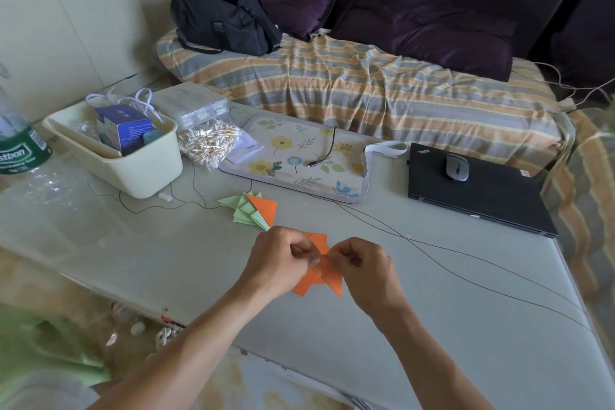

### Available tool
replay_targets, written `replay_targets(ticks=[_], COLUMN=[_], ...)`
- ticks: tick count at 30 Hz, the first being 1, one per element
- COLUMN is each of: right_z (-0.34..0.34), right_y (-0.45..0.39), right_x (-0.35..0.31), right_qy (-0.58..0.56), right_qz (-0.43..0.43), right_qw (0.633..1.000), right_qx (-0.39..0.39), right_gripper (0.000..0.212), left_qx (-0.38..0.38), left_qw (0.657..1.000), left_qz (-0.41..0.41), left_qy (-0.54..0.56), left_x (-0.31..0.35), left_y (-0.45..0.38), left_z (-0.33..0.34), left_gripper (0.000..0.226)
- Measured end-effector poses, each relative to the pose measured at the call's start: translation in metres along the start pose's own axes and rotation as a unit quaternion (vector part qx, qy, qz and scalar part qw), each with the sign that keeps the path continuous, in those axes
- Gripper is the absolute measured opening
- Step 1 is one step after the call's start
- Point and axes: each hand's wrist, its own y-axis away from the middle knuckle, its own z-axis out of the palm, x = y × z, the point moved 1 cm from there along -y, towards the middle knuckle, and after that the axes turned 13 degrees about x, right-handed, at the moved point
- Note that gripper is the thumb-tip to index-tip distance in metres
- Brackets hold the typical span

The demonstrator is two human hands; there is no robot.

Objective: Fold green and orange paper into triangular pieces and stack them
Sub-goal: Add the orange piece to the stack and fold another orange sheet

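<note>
Landmark: stack of folded triangles [250, 211], green with one orange, on bench [432, 276].

Left of stack: cream bin [133, 166], off task.

Just near side of stack: left hand [281, 261], grip pinching orange paper [321, 276] at its left part.

Right of that: right hand [361, 271], grip pinching same paper from right; fingertips nearly meet.

Judgement: fold in hand. Align edges first, hold corner pinned, run crease flat against bench, then add to stack.

My hands [319, 263] held a folded paper piece [327, 280] at table [432, 309] centre. Stacked pieces [254, 210] lay at 11 o'clock, a tub [133, 170] beyond them, a mat [299, 156] at 12, a laptop [479, 190] at 2, mouse [457, 167] on it.
</note>
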Motion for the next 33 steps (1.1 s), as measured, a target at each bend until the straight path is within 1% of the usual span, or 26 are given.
replay_targets(ticks=[4,8,13,16,23,26,29,33], right_z=[0.0012,0.0018,0.0029,0.0011,0.0009,-0.0001,0.0015,0.0028], right_y=[0.0004,0.0016,0.0023,0.0,-0.0006,-0.0024,-0.002,-0.0019], right_x=[-0.0007,-0.0013,-0.0026,-0.0021,-0.0029,-0.0007,0.0012,0.0004], right_qy=[0.012,0.012,-0.011,-0.019,0.009,0.005,-0.002,-0.037], right_qz=[-0.018,-0.019,0.015,0.028,0.001,0.019,0.045,0.075], right_qw=[1.0,1.0,1.0,0.999,1.0,0.999,0.999,0.997], right_qx=[0.011,0.01,-0.002,0.01,0.023,0.031,0.015,0.005], right_gripper=[0.015,0.014,0.015,0.014,0.015,0.015,0.016,0.01], left_qx=[-0.016,-0.032,-0.005,0.0,-0.003,0.003,0.017,0.035], left_qw=[1.0,0.999,1.0,1.0,0.999,0.998,0.999,0.997], left_qz=[-0.005,0.014,0.007,-0.001,-0.034,-0.046,-0.046,-0.059], left_qy=[0.001,0.002,0.0,0.002,0.041,0.042,0.024,0.017], left_x=[-0.0005,-0.002,-0.0034,-0.0028,-0.0036,-0.0062,-0.0071,-0.0084], left_y=[0.0009,0.0024,-0.0001,-0.0008,0.0005,-0.0006,-0.0014,-0.0018], left_z=[0.0002,0.0022,0.0001,-0.0015,-0.0014,-0.0023,-0.003,-0.0024], left_gripper=[0.012,0.006,0.013,0.011,0.008,0.011,0.013,0.015])
